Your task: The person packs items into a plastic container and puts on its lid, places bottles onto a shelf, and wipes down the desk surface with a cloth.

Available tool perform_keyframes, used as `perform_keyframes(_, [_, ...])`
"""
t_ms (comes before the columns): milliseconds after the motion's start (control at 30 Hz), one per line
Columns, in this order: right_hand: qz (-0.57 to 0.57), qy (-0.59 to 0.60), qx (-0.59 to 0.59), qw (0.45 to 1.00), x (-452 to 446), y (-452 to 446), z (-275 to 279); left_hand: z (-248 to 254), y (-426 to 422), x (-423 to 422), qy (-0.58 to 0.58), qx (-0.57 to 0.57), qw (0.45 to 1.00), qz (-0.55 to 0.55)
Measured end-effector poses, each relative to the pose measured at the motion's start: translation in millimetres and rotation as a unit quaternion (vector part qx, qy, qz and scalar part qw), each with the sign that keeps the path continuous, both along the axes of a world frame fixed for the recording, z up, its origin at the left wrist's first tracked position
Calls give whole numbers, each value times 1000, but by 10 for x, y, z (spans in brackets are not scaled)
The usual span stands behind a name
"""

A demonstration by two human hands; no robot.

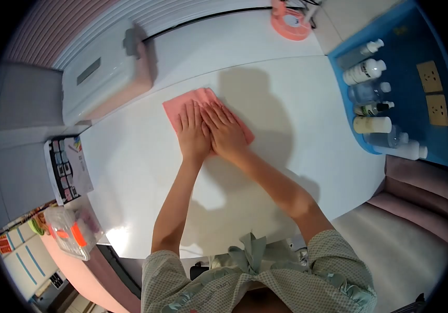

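Note:
A folded pink cloth (185, 97) lies on the white tabletop (135, 172), toward its far side. My left hand (193, 133) rests flat on the cloth's left half, fingers stretched out and pointing away from me. Beside it, my right hand (225, 131) presses flat on the cloth too, its fingers angled up and left. The two hands touch along their inner edges. Part of the cloth is hidden under the palms; its right corner shows past my right hand.
A white and pink storage box (104, 78) stands at the back left. On the right, a blue shelf (406, 57) holds several bottles (367, 93). A pink round base (292, 26) sits at the back. A printed box (70, 167) and a clear plastic case (73, 232) are at the left edge.

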State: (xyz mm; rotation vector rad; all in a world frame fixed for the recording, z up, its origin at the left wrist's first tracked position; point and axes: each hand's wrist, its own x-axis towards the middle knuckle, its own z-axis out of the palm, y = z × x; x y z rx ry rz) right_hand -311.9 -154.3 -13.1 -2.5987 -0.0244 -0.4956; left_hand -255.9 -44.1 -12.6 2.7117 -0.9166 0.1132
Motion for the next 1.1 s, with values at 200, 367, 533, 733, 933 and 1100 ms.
perform_keyframes(200, [-59,-4,-10,998,-380,-1063,42,-90,-1146,-240,-17,-50,996,-65])
perform_keyframes(367, [-98,-7,-33,995,-654,-1816,117,-89,-1985,-412,-24,-80,990,-116])
perform_keyframes(533, [-117,8,-84,990,-965,-2471,85,-108,-2709,-675,-51,-137,981,-129])
perform_keyframes(733, [-179,100,-131,970,-1476,-2750,-49,-154,-3053,-1136,35,-120,983,-137])
perform_keyframes(933, [-262,111,-208,936,-1581,-2245,-41,-193,-2615,-1278,58,-121,976,-171])
perform_keyframes(1100, [-140,70,-100,983,-1195,-1341,70,-34,-1586,-970,71,-86,989,-94])
